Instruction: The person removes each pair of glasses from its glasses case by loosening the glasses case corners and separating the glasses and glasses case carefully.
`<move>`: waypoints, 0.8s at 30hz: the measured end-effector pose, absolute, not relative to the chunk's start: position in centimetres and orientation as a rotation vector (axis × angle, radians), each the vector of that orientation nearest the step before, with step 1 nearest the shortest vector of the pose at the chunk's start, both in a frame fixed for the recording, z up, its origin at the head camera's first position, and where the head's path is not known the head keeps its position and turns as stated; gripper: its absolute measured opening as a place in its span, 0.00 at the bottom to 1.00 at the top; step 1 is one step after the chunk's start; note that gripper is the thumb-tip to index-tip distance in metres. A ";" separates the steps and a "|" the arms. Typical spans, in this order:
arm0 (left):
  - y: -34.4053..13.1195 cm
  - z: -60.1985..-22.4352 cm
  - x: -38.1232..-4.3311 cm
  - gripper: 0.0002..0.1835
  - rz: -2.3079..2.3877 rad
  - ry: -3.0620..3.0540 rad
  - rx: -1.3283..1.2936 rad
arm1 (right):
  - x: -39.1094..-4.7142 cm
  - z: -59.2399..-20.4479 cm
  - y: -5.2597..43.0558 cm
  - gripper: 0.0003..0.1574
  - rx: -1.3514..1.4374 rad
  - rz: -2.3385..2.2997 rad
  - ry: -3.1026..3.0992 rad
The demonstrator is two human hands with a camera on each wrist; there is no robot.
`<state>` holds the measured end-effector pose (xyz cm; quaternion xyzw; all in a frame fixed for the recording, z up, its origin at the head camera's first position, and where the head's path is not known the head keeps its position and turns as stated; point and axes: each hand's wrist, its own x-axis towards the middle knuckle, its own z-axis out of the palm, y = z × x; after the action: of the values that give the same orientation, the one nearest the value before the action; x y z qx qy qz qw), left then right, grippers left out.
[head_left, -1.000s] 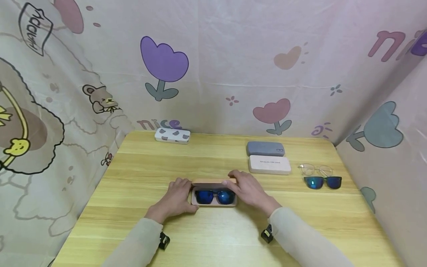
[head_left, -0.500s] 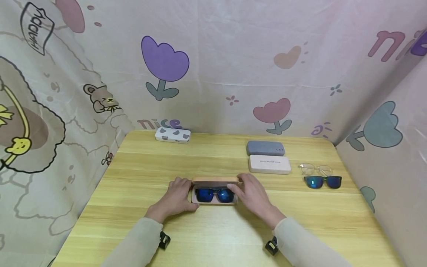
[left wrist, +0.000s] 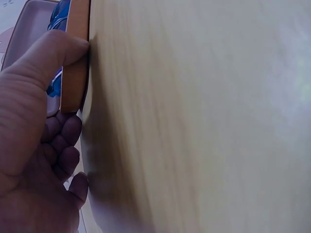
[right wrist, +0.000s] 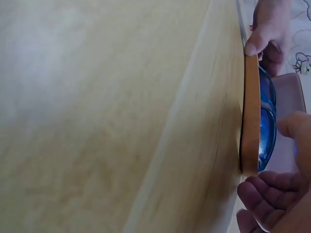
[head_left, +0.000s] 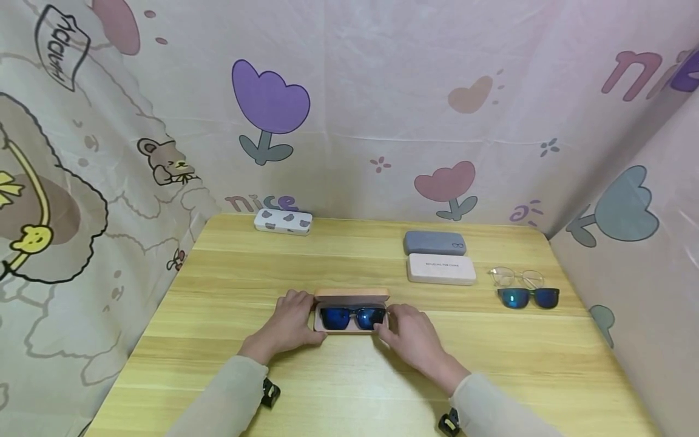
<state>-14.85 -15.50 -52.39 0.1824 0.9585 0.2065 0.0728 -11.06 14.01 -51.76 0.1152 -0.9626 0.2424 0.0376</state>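
An orange-brown glasses case [head_left: 349,293] stands with its lid up at the middle of the table, its pale lining showing. Dark-framed sunglasses [head_left: 335,318] with blue mirrored lenses lie inside. My left hand [head_left: 286,321] grips the case's left end; in the left wrist view the thumb presses the front wall [left wrist: 76,77] and the fingers curl beside the end. My right hand [head_left: 417,340] is at the right end. In the right wrist view its thumb [right wrist: 294,124] hangs over the case opening beside the sunglasses and its fingers [right wrist: 269,194] are loosely bent outside; contact cannot be told.
A grey-blue glasses case [head_left: 435,243] and a white glasses case [head_left: 441,269] lie behind to the right. Thin-framed eyeglasses [head_left: 516,277] and other blue-lensed sunglasses [head_left: 528,298] lie farther right. A spotted white case [head_left: 283,221] sits at the back left, near the hanging cloth [head_left: 349,91].
My right hand has let go of the lid and come down to the case's right end, its thumb now near the right lens. The lid stays up. My left hand has kept its grip.
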 end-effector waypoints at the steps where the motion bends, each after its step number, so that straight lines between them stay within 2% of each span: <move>1: -15.5 -52.4 -14.8 0.46 0.620 2.879 0.548 | -11.0 -51.7 13.9 0.31 0.366 0.728 -2.934; 5: -15.4 -52.3 -14.8 0.47 0.617 2.875 0.545 | -10.9 -51.8 13.6 0.25 0.520 0.582 -2.788; 12: -15.4 -52.4 -14.8 0.47 0.615 2.872 0.540 | -11.6 -51.8 12.0 0.08 0.870 0.278 -2.397; 16: -15.4 -52.5 -14.9 0.48 0.609 2.875 0.545 | -12.0 -51.9 10.6 0.06 0.944 0.215 -2.341; 24: -15.4 -52.5 -15.0 0.47 0.615 2.885 0.551 | -12.2 -51.6 8.5 0.05 0.890 0.038 -2.458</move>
<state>-14.97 -15.40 -52.47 0.1831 0.9590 0.2045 0.0706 -12.15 8.52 -51.60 0.3286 -0.9077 0.0141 0.2607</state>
